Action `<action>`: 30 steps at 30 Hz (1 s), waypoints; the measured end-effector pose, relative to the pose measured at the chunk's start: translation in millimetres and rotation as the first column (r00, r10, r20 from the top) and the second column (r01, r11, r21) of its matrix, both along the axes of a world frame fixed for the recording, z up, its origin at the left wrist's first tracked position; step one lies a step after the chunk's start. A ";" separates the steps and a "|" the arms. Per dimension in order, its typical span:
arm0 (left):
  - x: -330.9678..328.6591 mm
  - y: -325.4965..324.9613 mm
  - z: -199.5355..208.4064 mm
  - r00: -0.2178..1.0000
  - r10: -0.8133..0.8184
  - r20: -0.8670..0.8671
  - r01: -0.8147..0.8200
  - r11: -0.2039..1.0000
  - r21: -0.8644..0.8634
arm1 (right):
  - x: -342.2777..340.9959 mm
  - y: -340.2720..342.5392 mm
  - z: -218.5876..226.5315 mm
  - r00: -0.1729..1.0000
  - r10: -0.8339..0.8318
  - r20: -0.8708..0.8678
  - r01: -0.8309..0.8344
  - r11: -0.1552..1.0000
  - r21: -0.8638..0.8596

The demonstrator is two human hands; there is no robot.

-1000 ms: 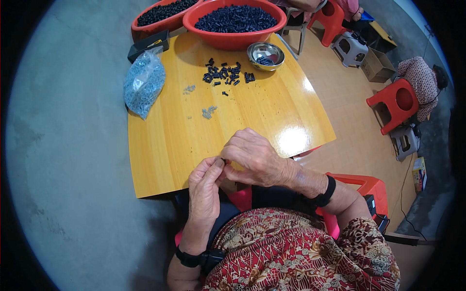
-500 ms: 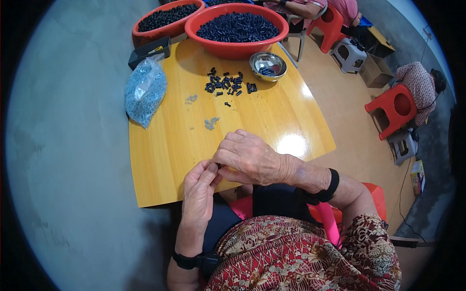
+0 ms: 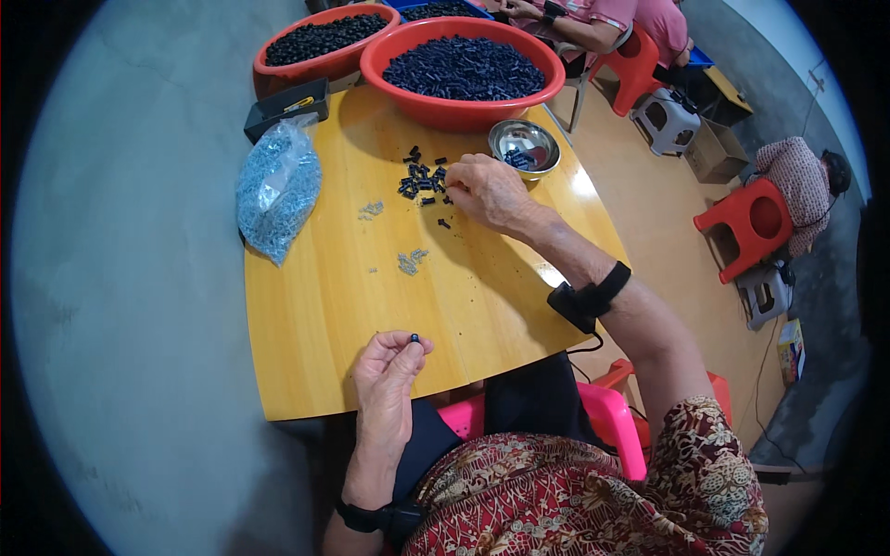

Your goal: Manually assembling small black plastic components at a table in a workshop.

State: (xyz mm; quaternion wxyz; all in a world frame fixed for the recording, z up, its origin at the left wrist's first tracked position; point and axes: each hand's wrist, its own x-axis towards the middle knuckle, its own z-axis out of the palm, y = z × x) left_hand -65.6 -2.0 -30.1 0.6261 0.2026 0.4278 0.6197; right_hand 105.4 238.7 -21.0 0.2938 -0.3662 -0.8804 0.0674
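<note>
Close to the table's near edge, my left hand [image 3: 387, 375] is closed, pinching a small black plastic piece [image 3: 414, 338] between thumb and fingertips. Across the table, my right hand [image 3: 491, 190] reaches with bent fingers to the right side of a loose pile of small black plastic pieces [image 3: 424, 182]. Its fingertips are drawn together, and whatever lies between them is hidden. One single black piece [image 3: 444, 223] rests a little nearer than the pile. Two small clusters of clear or silvery bits lie to the left, a farther cluster [image 3: 371, 210] and a nearer cluster [image 3: 412, 261].
A steel bowl [image 3: 553, 167] with some black pieces stands beyond my right hand. Behind it is a full red basin [image 3: 371, 79], with a second reddish basin [image 3: 264, 65] to its left. A clear bag of silvery bits [image 3: 278, 190] and a black tray [image 3: 260, 119] line the left edge. Other people sit farther off.
My right hand has left my left hand and moved forward to the black pile. My left hand stays near the table's edge, its black piece now in plain sight.
</note>
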 end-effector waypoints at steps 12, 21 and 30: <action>-0.5 1.6 -4.4 1.000 0.001 -0.019 -0.002 0.998 -0.059 | -24.2 17.8 -17.0 0.969 -0.122 0.215 0.129 0.991 -0.019; -0.7 0.0 -5.2 0.999 0.024 0.023 -0.023 0.998 -0.061 | -17.7 4.6 -5.7 0.989 -0.129 0.069 0.123 0.988 0.089; 2.1 0.9 4.6 0.994 0.108 -0.019 -0.108 0.994 -0.005 | -8.9 -113.8 27.6 0.906 0.230 -0.356 -0.334 0.904 -0.267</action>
